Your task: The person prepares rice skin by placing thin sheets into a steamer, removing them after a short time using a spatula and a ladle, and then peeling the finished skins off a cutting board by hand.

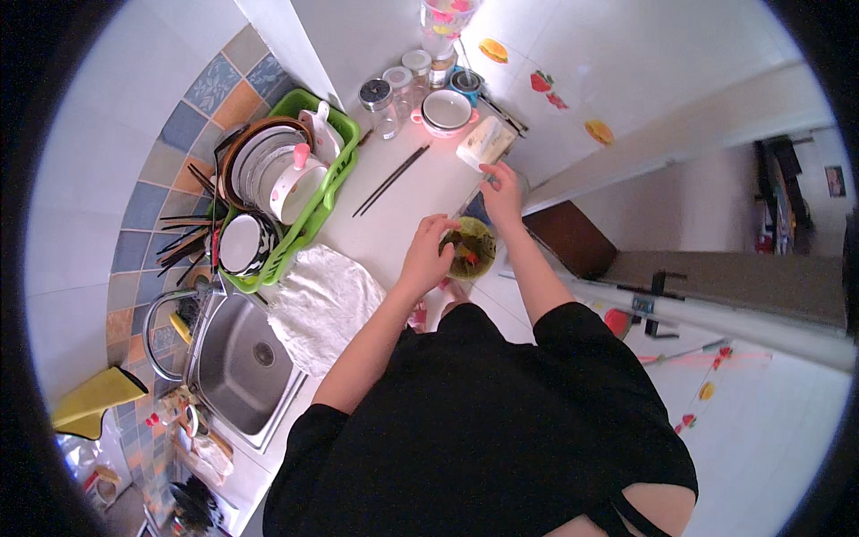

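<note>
My left hand (429, 252) is over the counter's front edge, fingers curled and apart, with nothing seen in it. Farther out, my right hand (502, 191) has bent fingertips right by the near end of a white soft packet of tissues (488, 139). Whether those fingertips pinch anything is too small to tell. Below and between the hands is a round yellow-green container (480, 265), apparently a bin, with dark and red-orange contents; my left fingers overlap its rim in view. A pair of dark chopsticks (391, 180) lies on the white counter (376, 231), left of my hands.
A green dish rack (315, 218) holds pots and bowls beside the steel sink (245, 362). A white cloth (325, 305) lies on the counter next to it. Glass jars (380, 111) and a pink-handled bowl (447, 111) stand at the back. A door handle (661, 305) projects at right.
</note>
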Demonstrator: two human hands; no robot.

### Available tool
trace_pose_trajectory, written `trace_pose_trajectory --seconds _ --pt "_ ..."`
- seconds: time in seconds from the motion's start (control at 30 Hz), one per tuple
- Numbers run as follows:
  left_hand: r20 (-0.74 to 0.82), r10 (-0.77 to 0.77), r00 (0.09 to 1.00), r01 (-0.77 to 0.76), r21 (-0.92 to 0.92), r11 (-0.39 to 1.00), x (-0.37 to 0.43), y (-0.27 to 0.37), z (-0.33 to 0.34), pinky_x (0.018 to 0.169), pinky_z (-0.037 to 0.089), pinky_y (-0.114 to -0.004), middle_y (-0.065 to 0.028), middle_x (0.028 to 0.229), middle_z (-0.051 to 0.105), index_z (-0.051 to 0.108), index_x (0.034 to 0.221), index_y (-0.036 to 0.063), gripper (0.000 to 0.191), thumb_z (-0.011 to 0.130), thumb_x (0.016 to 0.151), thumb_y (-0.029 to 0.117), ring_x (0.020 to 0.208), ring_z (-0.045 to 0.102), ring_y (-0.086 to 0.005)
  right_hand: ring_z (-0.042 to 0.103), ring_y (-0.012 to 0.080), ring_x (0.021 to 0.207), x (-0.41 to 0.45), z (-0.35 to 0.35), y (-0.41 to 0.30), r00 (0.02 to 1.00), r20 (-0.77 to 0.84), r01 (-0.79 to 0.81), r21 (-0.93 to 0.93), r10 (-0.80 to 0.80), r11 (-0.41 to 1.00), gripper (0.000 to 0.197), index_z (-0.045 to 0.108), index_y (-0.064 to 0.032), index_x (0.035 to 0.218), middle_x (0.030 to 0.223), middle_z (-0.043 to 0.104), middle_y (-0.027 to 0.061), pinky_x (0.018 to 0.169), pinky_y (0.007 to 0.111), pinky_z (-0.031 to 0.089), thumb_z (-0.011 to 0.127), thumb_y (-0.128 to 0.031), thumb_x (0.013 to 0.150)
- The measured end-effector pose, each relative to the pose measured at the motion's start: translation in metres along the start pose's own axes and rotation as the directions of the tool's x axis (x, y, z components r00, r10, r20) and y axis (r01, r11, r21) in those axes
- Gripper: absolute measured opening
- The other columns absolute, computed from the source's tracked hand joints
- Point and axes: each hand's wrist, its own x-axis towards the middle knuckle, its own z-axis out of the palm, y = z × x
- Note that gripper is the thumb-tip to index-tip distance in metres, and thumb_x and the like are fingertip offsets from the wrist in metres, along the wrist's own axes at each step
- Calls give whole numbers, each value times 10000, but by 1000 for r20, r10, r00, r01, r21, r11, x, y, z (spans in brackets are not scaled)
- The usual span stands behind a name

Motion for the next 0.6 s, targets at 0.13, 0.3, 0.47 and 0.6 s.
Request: trace_pose_trajectory --seconds 0.13,0.3,0.47,0.6 --pt "-12 -34 999 36 236 971 38 -15 22 977 280 -392 -176 1254 353 519 1060 107 401 499 674 -1 1160 331 -351 241 377 1224 42 18 16 986 121 -102 -112 116 988 378 566 -110 1059 1298 262 267 1006 378 213 586 -128 682" --pt "2 -34 999 29 484 875 92 -27 45 982 258 -431 -164 1333 252 516 1111 137 467 495 667 -6 1197 275 -357 174 323 1272 69 26 33 959 197 -190 -79 202 979 427 530 -155 1139 1358 168 230 1015 355 199 573 -138 715" --pt "55 -71 996 21 629 777 133 -44 60 1000 201 -459 -152 1358 203 507 1145 108 426 491 721 64 1232 232 -332 155 303 1282 74 27 44 942 257 -224 9 214 975 535 409 -74 1240 1368 153 221 1018 339 194 558 -127 729" --pt "67 -104 992 31 675 737 151 -52 72 1013 172 -466 -124 1386 162 515 1152 159 404 495 749 133 1276 169 -298 280 237 1225 78 24 50 926 286 -283 92 247 955 601 267 -8 1301 1353 222 178 974 292 256 520 -80 761"
